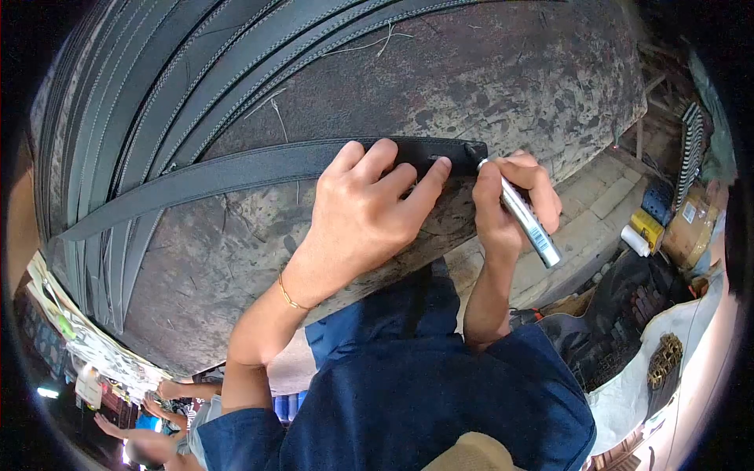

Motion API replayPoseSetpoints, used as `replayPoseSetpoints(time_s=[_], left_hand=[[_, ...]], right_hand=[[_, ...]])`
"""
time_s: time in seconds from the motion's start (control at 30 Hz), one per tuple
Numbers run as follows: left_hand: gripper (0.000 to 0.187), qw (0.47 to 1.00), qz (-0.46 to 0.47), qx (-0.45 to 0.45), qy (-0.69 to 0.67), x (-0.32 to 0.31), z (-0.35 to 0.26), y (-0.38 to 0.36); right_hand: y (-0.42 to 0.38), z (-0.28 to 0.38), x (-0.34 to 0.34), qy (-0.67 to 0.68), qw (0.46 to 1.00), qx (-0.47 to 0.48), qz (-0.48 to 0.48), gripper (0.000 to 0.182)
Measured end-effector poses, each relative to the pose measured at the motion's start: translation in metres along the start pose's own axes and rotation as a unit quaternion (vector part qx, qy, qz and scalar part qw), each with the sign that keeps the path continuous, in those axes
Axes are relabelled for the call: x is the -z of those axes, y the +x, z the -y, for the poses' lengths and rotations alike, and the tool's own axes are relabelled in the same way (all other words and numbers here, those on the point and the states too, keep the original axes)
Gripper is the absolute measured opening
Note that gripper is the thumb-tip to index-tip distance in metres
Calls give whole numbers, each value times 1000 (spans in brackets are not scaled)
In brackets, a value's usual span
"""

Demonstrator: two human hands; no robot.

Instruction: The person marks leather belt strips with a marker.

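A long black leather strap (259, 169) with stitched edges lies across the worktable, its squared end pointing right. My left hand (365, 192) has its fingers curled over the strap near that end and holds it down, the index fingertip beside a small slot. In my right hand (510, 200) is a silver marker pen (534, 231), gripped between thumb and fingers. The pen's tip touches or nearly touches the strap's end.
More stitched black straps (157, 102) lie in a curved bundle on the stained worktable (503, 86). Loose threads (385, 39) are scattered there. Beyond its right edge are a cardboard box (695, 235), a yellow container (646, 229) and a pile of buckles (666, 359). Another person (169, 439) is at lower left.
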State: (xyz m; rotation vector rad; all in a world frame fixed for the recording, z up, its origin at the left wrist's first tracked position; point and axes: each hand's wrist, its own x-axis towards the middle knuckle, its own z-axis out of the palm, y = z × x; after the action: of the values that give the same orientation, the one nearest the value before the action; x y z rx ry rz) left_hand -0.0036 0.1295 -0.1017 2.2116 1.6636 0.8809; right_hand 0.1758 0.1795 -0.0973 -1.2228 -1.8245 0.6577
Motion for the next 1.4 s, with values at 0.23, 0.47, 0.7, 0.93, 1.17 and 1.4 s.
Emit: replayPoseSetpoints(time_s=[0.23, 0.47, 0.7, 0.93, 1.17, 1.4], left_hand=[[27, 1000, -8, -7, 3, -3, 1, -1], [26, 1000, 4, -3, 3, 0, 0, 0], [27, 1000, -1, -2, 0, 0, 0, -1], [29, 1000, 1, -1, -5, 0, 0, -1], [30, 1000, 0, -3, -5, 1, 0, -1], [29, 1000, -4, -2, -3, 1, 0, -1]], right_hand=[[1, 2, 0, -8, 1000, 8, 2, 18], [3, 3, -1, 1, 1000, 8, 13, 18], [4, 2, -1, 16, 1000, 19, 9, 18], [3, 2, 1, -2, 1000, 19, 3, 17], [1, -6, -2, 18, 999, 35, -32, 16], [1, -6, 0, 6, 999, 36, -18, 17]])
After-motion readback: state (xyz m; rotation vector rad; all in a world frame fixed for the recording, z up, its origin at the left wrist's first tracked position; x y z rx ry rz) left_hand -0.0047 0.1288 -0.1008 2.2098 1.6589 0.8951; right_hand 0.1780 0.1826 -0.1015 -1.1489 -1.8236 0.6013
